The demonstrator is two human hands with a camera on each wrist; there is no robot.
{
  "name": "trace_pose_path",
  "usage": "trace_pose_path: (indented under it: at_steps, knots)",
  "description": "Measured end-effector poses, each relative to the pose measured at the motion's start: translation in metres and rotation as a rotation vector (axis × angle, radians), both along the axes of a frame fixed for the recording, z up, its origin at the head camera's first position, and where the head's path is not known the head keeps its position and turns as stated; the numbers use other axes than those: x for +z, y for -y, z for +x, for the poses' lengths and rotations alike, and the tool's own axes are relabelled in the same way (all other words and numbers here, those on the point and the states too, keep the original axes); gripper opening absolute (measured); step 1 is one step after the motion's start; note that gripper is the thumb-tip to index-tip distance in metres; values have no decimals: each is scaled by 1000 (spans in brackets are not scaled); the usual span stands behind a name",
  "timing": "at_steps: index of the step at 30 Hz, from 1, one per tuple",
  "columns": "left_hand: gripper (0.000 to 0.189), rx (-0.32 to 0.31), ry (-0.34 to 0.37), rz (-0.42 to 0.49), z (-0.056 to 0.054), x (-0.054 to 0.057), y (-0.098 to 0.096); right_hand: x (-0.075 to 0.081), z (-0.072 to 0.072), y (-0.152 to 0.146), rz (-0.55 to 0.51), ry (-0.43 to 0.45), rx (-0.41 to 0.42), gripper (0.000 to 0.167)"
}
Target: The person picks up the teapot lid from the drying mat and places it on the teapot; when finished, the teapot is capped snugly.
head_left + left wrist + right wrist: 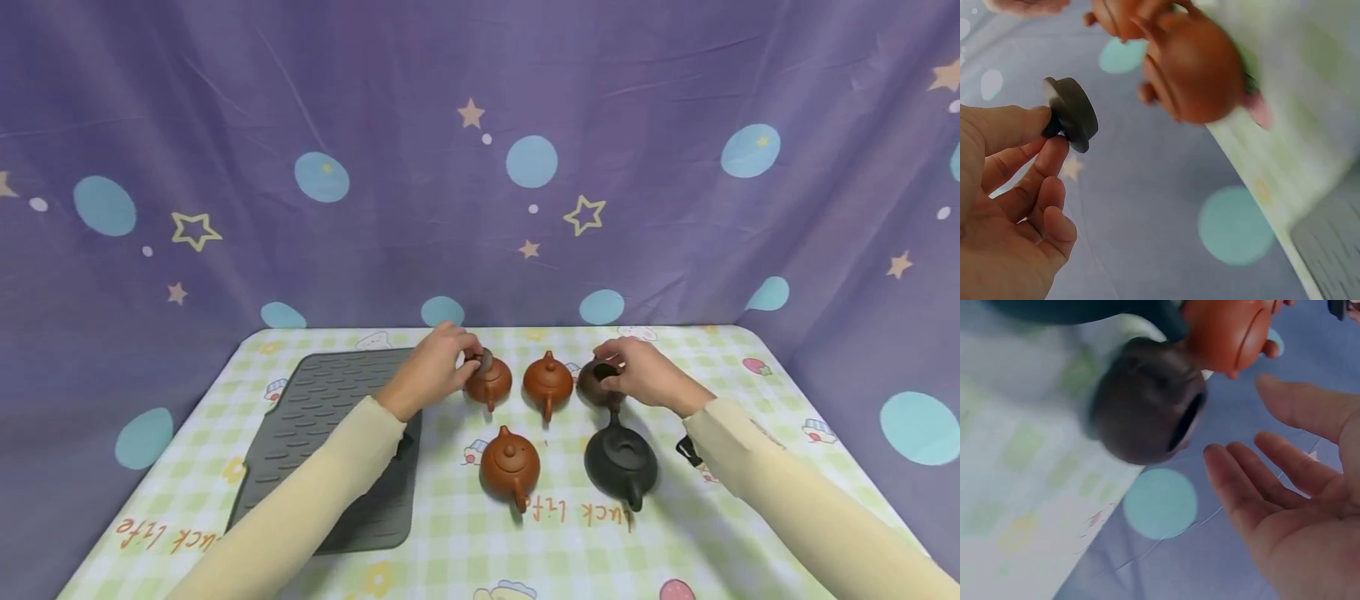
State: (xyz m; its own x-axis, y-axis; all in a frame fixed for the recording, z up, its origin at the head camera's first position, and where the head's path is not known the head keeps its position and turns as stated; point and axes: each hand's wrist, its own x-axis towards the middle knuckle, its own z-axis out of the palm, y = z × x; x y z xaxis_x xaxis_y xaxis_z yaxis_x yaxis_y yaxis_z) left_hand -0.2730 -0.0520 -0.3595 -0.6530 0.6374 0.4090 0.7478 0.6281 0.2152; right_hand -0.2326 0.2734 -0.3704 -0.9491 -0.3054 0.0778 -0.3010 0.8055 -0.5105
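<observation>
My left hand [435,365] pinches a dark brown teapot lid [1075,115] by its knob, thumb against fingertips. The lid is held near the back left orange-brown teapot [491,385]; in the left wrist view there is a gap between them. My right hand [647,372] is beside the dark brown teapot [1141,403], which has no lid on, so its round opening shows. In the right wrist view the right fingers are spread apart and hold nothing, a little off that opening.
A second orange-brown teapot [547,383] stands between the hands. Nearer me are another orange-brown teapot [510,468] and a black teapot [621,471]. A ridged grey mat [322,450] lies at left on the checked tablecloth [450,575]. Behind hangs a purple curtain [405,208].
</observation>
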Motion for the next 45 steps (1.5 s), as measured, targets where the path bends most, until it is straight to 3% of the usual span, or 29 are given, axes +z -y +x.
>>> trace_pose_path:
  at_steps: [7,19,29,35,45]
  knots:
    - [7,-74,-21,-26,-5,7,-45,-12,1,-16,-6,-31,-62,48]
    - [5,-157,-25,-145,-6,4,-104,-24,1,-15,-1,5,-61,47]
    - [6,-154,-87,-292,-4,-3,-151,-24,0,-5,22,25,-108,36]
    - [9,-104,-76,-324,-3,-9,-171,-25,1,-1,-5,32,-107,34]
    - [12,25,-7,-345,-8,-14,-175,-24,-2,10,-33,47,-89,29]
